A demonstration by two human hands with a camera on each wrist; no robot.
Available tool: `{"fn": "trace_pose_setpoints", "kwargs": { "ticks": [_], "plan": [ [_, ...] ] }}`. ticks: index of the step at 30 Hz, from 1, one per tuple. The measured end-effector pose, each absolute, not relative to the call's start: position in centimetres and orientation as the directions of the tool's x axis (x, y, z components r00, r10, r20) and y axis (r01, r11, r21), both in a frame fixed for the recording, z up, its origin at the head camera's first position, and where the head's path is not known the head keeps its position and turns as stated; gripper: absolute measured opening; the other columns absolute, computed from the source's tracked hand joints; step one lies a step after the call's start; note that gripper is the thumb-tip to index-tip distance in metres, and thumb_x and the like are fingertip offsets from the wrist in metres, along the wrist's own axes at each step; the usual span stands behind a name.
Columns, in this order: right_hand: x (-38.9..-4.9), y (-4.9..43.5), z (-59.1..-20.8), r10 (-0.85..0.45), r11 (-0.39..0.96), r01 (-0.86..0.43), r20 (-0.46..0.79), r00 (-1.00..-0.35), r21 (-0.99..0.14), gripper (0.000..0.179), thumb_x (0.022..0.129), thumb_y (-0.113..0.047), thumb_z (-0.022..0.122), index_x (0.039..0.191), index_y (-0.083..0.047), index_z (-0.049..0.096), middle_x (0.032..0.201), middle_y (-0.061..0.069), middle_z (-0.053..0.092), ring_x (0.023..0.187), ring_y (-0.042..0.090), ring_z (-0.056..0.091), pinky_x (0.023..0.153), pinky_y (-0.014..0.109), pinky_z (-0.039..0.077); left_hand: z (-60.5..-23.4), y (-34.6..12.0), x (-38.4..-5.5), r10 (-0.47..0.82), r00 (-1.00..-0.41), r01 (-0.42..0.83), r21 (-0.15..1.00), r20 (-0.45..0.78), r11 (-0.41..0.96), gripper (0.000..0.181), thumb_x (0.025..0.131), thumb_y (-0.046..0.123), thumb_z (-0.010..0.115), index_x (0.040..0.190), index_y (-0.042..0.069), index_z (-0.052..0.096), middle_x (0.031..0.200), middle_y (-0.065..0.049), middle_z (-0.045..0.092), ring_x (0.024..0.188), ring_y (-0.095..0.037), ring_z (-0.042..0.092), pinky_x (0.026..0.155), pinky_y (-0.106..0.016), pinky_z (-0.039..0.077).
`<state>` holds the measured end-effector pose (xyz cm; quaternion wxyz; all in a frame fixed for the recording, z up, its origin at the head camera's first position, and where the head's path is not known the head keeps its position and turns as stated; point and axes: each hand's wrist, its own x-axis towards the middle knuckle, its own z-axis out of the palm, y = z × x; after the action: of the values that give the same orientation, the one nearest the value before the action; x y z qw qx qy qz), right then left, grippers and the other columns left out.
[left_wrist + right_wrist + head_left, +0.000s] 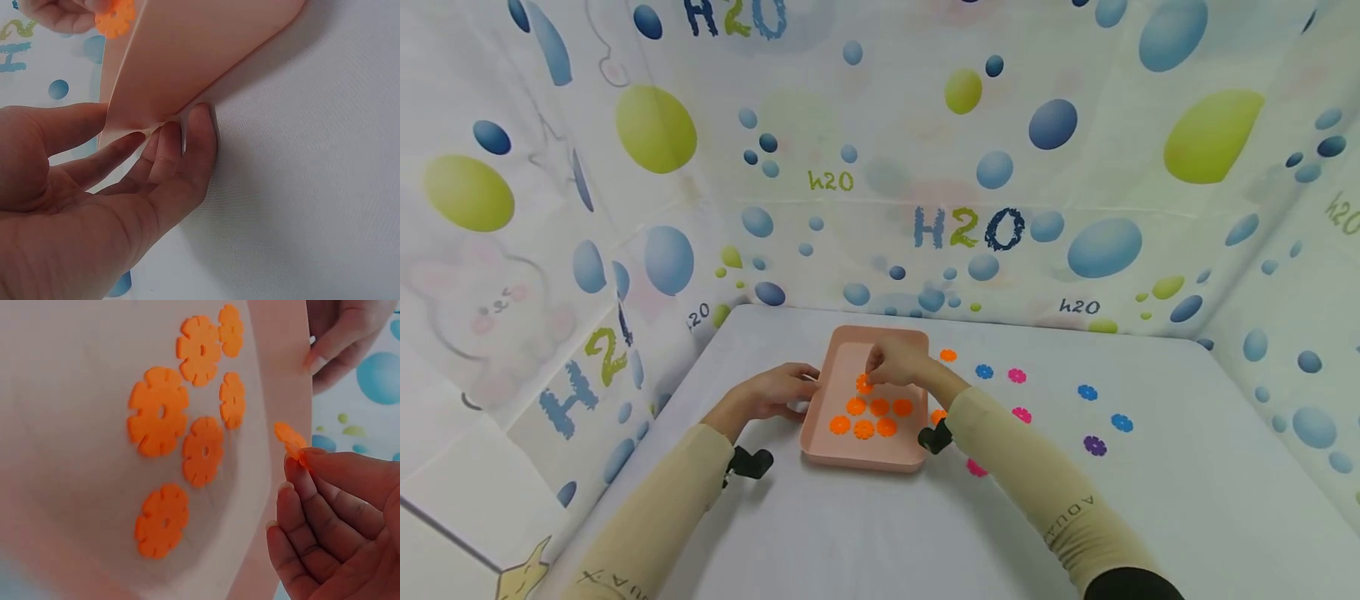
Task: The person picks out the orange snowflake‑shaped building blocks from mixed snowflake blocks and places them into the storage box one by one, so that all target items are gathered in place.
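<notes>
Bubble-printed cloth (895, 100) hangs far across your white desk (850, 542); your right hand (898, 363) pinches an orange notched disc (287, 435), left hand (777, 391) spread against a pink rectangular tray (865, 461).

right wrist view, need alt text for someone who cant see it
A right hand pinches an orange flower-shaped piece with thumb and finger. Six more orange pieces lie flat in a pink tray, and part of a left hand shows at its edge.
</notes>
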<state>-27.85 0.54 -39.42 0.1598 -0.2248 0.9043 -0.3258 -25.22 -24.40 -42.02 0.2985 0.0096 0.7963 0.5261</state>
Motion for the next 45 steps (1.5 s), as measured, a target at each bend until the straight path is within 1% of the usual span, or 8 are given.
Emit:
{"fn": "trace_pose_setpoints", "kwargs": {
  "ticks": [5,11,19,23,29,39,42,45],
  "plan": [
    [-28.5,-0.8,-39.9,-0.495,0.686,-0.269,-0.164,-0.853,-0.676,0.004,0.093,-0.007,0.072,0.089,-0.006,0.073,0.087,0.003,0.069,0.077,0.019,0.057,0.067,0.026,0.052,-42.1,-24.2,-25.3,0.322,-0.823,-0.306,0.843,-0.468,0.442,0.05,0.103,0.011,0.055,0.148,-0.004,0.038,0.144,-0.025,0.043,0.121,-0.036,0.047,0.104,-0.056,0.05],
    [-28.9,-1.7,-40.7,-0.467,0.662,-0.191,-0.2,-0.861,-0.725,0.007,0.092,0.001,0.067,0.089,-0.003,0.072,0.087,0.008,0.069,0.079,0.023,0.06,0.069,0.029,0.055,-42.0,-23.9,-25.4,0.319,-0.824,-0.312,0.845,-0.468,0.434,0.05,0.103,0.009,0.054,0.148,-0.004,0.038,0.146,-0.025,0.042,0.121,-0.036,0.047,0.104,-0.055,0.05],
    [-28.9,-2.4,-41.5,-0.429,0.65,-0.173,-0.17,-0.887,-0.74,0.01,0.093,0.001,0.064,0.092,-0.003,0.073,0.09,0.006,0.069,0.085,0.023,0.062,0.073,0.03,0.057,-41.7,-23.7,-25.4,0.313,-0.824,-0.321,0.845,-0.472,0.429,0.049,0.103,0.008,0.053,0.148,-0.004,0.038,0.146,-0.025,0.04,0.122,-0.036,0.046,0.104,-0.055,0.05],
    [-28.7,-2.6,-41.7,-0.401,0.648,-0.126,-0.196,-0.895,-0.751,0.009,0.093,0.0,0.066,0.095,-0.005,0.072,0.092,0.007,0.068,0.088,0.024,0.061,0.074,0.031,0.058,-41.6,-23.7,-25.3,0.321,-0.822,-0.314,0.844,-0.471,0.435,0.049,0.104,0.009,0.052,0.148,-0.005,0.037,0.146,-0.026,0.04,0.122,-0.037,0.045,0.104,-0.055,0.05],
    [-28.9,-3.0,-42.3,-0.361,0.685,-0.069,-0.255,-0.897,-0.726,0.007,0.092,-0.006,0.074,0.096,-0.009,0.069,0.096,0.006,0.066,0.091,0.024,0.06,0.075,0.03,0.057,-41.7,-23.6,-25.3,0.295,-0.824,-0.334,0.835,-0.484,0.438,0.05,0.104,0.009,0.053,0.149,-0.003,0.037,0.148,-0.026,0.04,0.123,-0.037,0.046,0.102,-0.053,0.052],
    [-28.4,-1.5,-41.2,-0.347,0.712,0.006,-0.359,-0.866,-0.702,0.015,0.095,-0.02,0.073,0.107,-0.016,0.065,0.105,0.004,0.064,0.1,0.025,0.058,0.08,0.037,0.056,-42.0,-23.7,-25.3,0.3,-0.824,-0.332,0.838,-0.481,0.432,0.05,0.104,0.01,0.053,0.15,-0.003,0.037,0.145,-0.025,0.043,0.125,-0.038,0.044,0.104,-0.055,0.05],
    [-28.7,-0.2,-39.9,-0.407,0.717,-0.083,-0.319,-0.856,-0.693,0.018,0.096,-0.021,0.073,0.11,-0.013,0.066,0.108,0.006,0.064,0.102,0.027,0.057,0.083,0.037,0.056,-41.9,-23.7,-25.3,0.3,-0.824,-0.328,0.837,-0.481,0.439,0.051,0.104,0.011,0.054,0.15,-0.003,0.037,0.147,-0.025,0.042,0.126,-0.038,0.044,0.104,-0.055,0.05],
    [-29.1,1.3,-38.6,-0.47,0.73,-0.221,-0.242,-0.849,-0.646,0.02,0.094,-0.021,0.073,0.11,-0.009,0.068,0.108,0.006,0.066,0.101,0.025,0.058,0.086,0.037,0.055,-41.8,-23.7,-25.3,0.298,-0.825,-0.323,0.834,-0.48,0.448,0.051,0.103,0.011,0.055,0.15,-0.003,0.038,0.147,-0.024,0.041,0.126,-0.039,0.043,0.104,-0.054,0.051]
  ]
}}
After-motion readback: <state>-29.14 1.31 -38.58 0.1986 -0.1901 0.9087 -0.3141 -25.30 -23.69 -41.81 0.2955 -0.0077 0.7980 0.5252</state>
